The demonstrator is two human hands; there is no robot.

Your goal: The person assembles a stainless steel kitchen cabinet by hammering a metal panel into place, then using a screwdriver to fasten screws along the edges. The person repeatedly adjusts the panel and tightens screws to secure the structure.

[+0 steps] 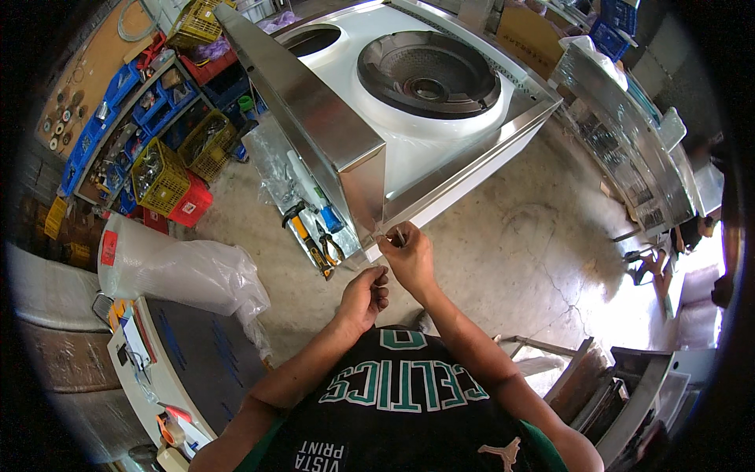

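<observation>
My right hand (409,256) is at the near corner of a steel and white wok range (456,193). Its fingers are pinched together there; whatever they grip is too small to make out. Just below and to its left is my left hand (364,300), with the fingers curled in and their contents hidden. A tall bent steel panel (314,102) rises along the range's left side. The range top carries a dark round burner ring (429,75). Left of the corner lie black-and-orange pliers (329,244), an orange-and-black hand tool (307,240) and a white tube with a blue end (318,197).
Yellow crates (157,177) and blue parts bins (153,106) line the left. A bubble-wrap roll (173,263) lies nearer, beside a dark-topped table (208,346). Plastic-wrapped steel equipment (621,130) stands at right; metal parts (621,393) are stacked at lower right.
</observation>
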